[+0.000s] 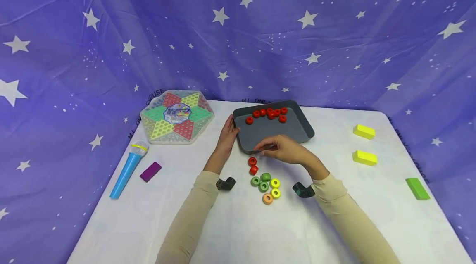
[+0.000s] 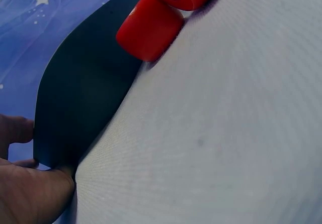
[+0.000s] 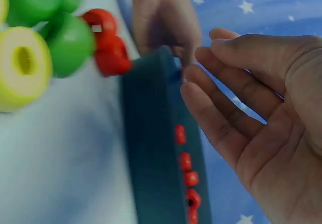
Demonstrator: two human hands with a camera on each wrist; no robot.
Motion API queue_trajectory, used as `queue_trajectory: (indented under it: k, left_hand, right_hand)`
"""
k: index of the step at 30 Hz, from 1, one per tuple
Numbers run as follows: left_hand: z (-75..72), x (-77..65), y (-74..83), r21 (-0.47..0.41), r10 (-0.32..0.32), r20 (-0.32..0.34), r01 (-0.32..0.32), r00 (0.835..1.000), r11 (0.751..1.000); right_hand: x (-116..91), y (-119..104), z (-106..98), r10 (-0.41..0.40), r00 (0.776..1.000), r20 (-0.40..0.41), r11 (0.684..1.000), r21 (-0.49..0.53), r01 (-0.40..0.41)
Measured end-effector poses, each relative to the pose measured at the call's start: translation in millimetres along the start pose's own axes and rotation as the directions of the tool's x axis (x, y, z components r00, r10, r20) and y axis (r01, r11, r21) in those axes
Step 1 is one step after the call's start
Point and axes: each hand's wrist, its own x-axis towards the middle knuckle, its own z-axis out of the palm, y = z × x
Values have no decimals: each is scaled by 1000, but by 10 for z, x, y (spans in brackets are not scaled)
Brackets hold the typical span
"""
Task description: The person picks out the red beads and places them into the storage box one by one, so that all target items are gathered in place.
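A dark grey tray [image 1: 267, 132] lies on the table with several red beads [image 1: 269, 112] toward its far side. My left hand [image 1: 226, 136] holds the tray's left edge, thumb at the rim and fingers along the outer side. My right hand [image 1: 282, 148] hovers over the near rim; in the right wrist view its fingers [image 3: 221, 123] are loosely bent and hold nothing. Two red beads [image 1: 253, 165] sit just in front of the tray. Nearer me are three green beads [image 1: 263, 186], two yellow beads [image 1: 275, 193] and one orange bead [image 1: 264, 200].
On the left are a boxed Chinese checkers set [image 1: 177, 116], a blue toy microphone [image 1: 128, 171] and a purple block [image 1: 150, 172]. Two yellow blocks [image 1: 364, 158] and a green block [image 1: 417, 189] lie on the right. A starry purple curtain [image 1: 260, 41] hangs behind the table.
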Motion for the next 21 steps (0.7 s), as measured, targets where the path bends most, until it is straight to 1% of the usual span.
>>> queue_trajectory:
  k: [6,10,15,21]
  left_hand:
    - [2,-20,7,19,3,10,-4,1000,1000]
    - [-9,-16,7,28,5,12,-5,1000,1000]
    - [-9,-14,4,24,11,5,-11,1000,1000]
    - [-1,-24,4,19,14,16,-14,1000,1000]
  right_hand:
    - [-25,66,200,-13,999,45,1000,-9,13]
    - [14,108,282,-59,996,73,998,-24,61]
    - [67,138,359,-109,990,94,989,-90,117]
    - [86,148,413,-103,989,107,984,-134,117]
